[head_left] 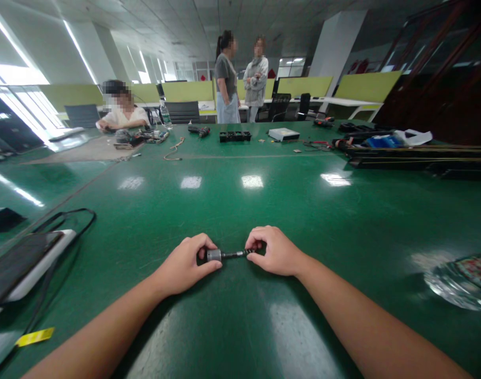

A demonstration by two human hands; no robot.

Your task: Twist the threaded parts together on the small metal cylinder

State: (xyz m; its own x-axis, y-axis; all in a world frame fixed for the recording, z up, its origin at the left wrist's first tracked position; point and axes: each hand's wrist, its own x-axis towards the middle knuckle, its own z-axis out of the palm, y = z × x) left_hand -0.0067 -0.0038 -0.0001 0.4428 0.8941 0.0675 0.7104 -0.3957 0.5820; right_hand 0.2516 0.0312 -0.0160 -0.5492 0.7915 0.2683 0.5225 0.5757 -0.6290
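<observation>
My left hand (190, 263) is closed around a small silver cylinder (214, 255) that looks like a little motor, thumb below it and fingers above. A thin dark shaft (233, 255) runs from the cylinder to the right. At the shaft's far end is a black spiral piece (248, 252), pinched between thumb and fingers of my right hand (275, 251). Part of that spiral is hidden by the fingers. The whole piece lies level, low over the green table (240, 210); whether it touches the surface I cannot tell.
To the left are a phone-like slab (22, 258) on a white base, a black cable (90, 221) and a yellow tag (35, 337). A clear glass dish (457, 284) stands at right. Far back lie a power drill (199, 131), a black frame (235, 137) and a seated person (125, 115).
</observation>
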